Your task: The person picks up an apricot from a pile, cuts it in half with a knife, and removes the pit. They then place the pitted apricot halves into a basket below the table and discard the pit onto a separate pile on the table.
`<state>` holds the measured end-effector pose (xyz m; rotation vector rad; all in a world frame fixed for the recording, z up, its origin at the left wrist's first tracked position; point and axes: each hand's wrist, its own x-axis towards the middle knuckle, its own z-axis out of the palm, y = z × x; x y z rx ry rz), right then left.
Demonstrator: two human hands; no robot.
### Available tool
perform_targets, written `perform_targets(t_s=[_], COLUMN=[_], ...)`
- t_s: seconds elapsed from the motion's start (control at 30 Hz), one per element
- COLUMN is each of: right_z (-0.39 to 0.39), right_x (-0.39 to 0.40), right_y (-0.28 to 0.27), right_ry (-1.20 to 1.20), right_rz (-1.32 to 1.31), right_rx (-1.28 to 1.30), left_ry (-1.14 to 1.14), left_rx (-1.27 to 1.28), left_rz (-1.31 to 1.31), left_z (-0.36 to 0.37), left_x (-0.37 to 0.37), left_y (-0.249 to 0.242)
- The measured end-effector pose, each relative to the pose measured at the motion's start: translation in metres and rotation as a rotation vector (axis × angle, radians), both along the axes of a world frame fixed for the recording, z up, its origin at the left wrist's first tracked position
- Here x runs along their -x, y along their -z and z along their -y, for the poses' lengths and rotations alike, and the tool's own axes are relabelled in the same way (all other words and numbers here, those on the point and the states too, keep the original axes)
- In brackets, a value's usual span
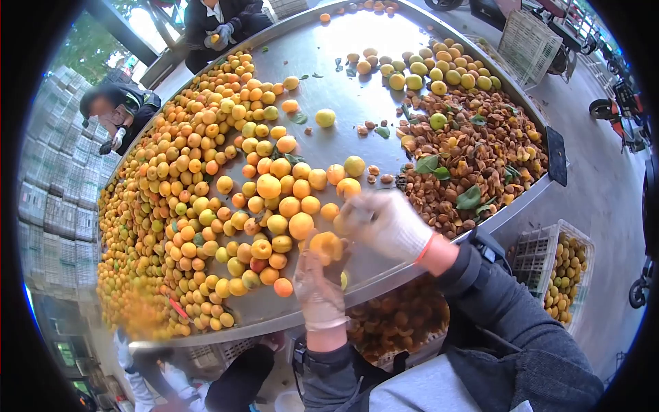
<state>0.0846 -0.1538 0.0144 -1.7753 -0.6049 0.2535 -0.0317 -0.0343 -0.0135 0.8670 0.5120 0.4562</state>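
Fruit (325,248) is held in the left hand (318,295) near the table edge (381,281), bare metal (309,58) beyond, a fruit-filled crate (532,253) outside, the right hand (390,223) too blurred to tell its grip.

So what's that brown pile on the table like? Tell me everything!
The brown pile is a loose heap of small, hard-looking pieces, probably fruit stones, with yellowish scraps mixed in. Green leaves and a yellow-green fruit lie on top. It covers part of the metal table's right side, near the raised rim, with whole fruits along its far edge. The right hand is close; whether they touch is unclear.
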Motion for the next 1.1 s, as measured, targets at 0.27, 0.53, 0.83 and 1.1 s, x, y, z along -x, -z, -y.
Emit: perform_targets(t_s=[0.27,0.53,0.83,1.1], right_z=[0.01,0.019,0.049,0.055], right_x=[-0.017,-0.016,-0.01,-0.018], right_y=[0.027,-0.005,-0.049,-0.043], right_ry=[-0.09,-0.169,-0.08,0.053], right_rz=[0.276,0.188,-0.315,-0.318], right_rx=[0.939,0.541,-0.05,-0.028], left_ry=[0.13,0.272,0.99,0.656], left_rx=[0.168,0.169,-0.08,-0.759], left_rz=[-0.011,-0.184,0.07,-0.493], left_z=[-0.016,-0.013,-0.017,-0.021], left_x=[0.01,0.001,0.02,0.023], left_y=[-0.005,-0.008,-0.01,-0.029])
